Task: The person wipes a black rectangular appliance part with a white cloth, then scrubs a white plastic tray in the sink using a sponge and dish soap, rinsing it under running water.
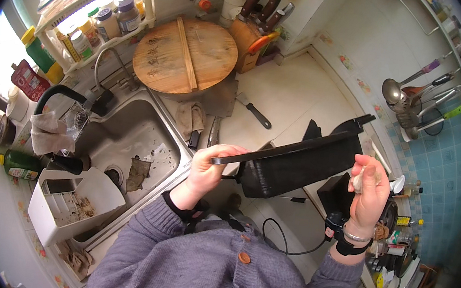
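Observation:
A black box-shaped container [300, 169] with a long flat rim is held tilted in front of my body, its inside turned away from view. My left hand [208, 167] grips it by the near left end of that rim. In my right hand [367, 198], beside the container's right end, is a small crumpled whitish wad [366, 179], perhaps a cloth or steel-wool pad. The fingers are curled around this wad, and it appears apart from the container.
Left is a steel sink [136, 112] with scraps and a rag [138, 174]; a white plastic bin [74, 207] with debris straddles its edge. A scraper [255, 110] lies on the counter near a round wooden lid [186, 55] and knife block [248, 48]. Ladles [394, 94] hang right.

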